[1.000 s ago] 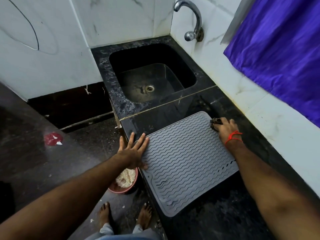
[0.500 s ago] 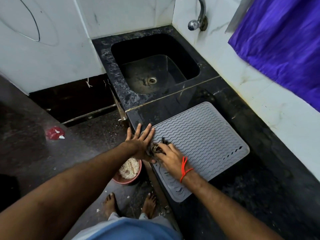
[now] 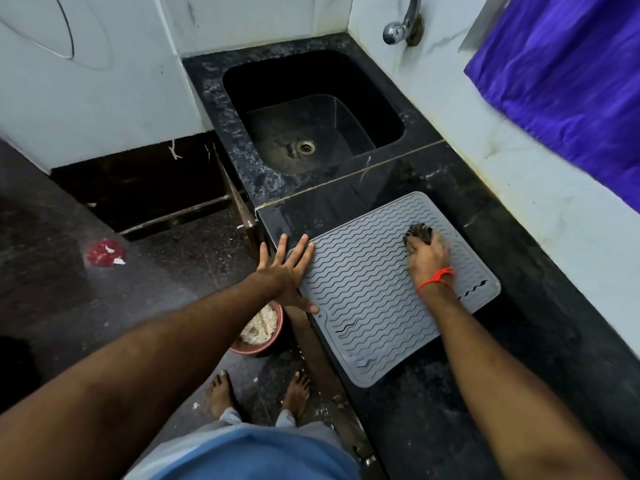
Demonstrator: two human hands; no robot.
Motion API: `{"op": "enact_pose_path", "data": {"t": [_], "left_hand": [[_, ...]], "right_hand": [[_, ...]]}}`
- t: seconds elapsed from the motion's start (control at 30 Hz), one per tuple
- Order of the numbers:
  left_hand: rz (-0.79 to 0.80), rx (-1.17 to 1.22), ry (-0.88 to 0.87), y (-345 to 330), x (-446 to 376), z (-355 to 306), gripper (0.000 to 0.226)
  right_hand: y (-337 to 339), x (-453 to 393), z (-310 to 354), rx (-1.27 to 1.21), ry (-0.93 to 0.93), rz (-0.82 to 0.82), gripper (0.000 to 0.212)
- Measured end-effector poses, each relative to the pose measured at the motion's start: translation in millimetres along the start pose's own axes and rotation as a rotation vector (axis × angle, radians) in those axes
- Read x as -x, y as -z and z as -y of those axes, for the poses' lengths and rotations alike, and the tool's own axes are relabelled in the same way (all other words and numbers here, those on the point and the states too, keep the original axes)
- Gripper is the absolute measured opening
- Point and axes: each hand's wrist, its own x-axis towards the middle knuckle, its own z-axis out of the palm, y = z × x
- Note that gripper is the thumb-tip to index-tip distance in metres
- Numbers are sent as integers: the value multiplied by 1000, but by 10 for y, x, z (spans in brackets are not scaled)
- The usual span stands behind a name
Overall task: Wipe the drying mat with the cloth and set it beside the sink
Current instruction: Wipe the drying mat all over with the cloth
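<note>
Head view: mat [image 3: 374, 292] lies flat on the dark desk [image 3: 485, 393] just this side of the sink [image 3: 311, 129]; left hand [image 3: 287, 271], fingers spread wide, presses its near-left edge, likely to stop sliding, while right hand [image 3: 427, 256] grips a dark cloth [image 3: 419, 233] against the ridges. Sink looks empty; a bowl [image 3: 258, 332] on the floor holds pale scraps.

mats: 1 [image 3: 374, 299] on bench [image 3: 519, 341], just beside sink | sinks: 1 [image 3: 225, 109] | taps: 1 [image 3: 403, 26], above sink | cloths: 1 [image 3: 419, 233] on mat | hands: 2, left [image 3: 289, 271], right [image 3: 427, 258], both on mat | bowls: 1 [image 3: 259, 329] on floor | feet: 2 | curtains: 1 [image 3: 568, 71]
</note>
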Motion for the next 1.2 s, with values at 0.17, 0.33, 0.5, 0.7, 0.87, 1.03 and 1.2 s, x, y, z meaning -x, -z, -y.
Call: {"op": "enact_pose_path", "data": {"t": [0.17,0.33,0.5,0.7,0.87,1.03,1.2], "left_hand": [[-50,-57,-15,-18,-5,2,146],[-174,-155,-1,-74,44,44,135],[-169,-130,-25,-47,70,62,147],[-103,-88,-31,-5,74,68,159],[-88,-69,-47,34,64,63,160],[-103,-41,-29,-38,53,42,161],[-110,13,7,-41,68,-40,154]], "right_hand": [[-301,698,878,-58,225,-22,39],[-365,1389,1505,-216,427,83,32],[-222,1277,1340,-241,603,195,43],[-114,1227,1025,-146,813,168,37],[112,775,361,-9,838,178,31],[305,147,-257,40,675,124,23],[211,-574,-835,171,323,109,32]]}}
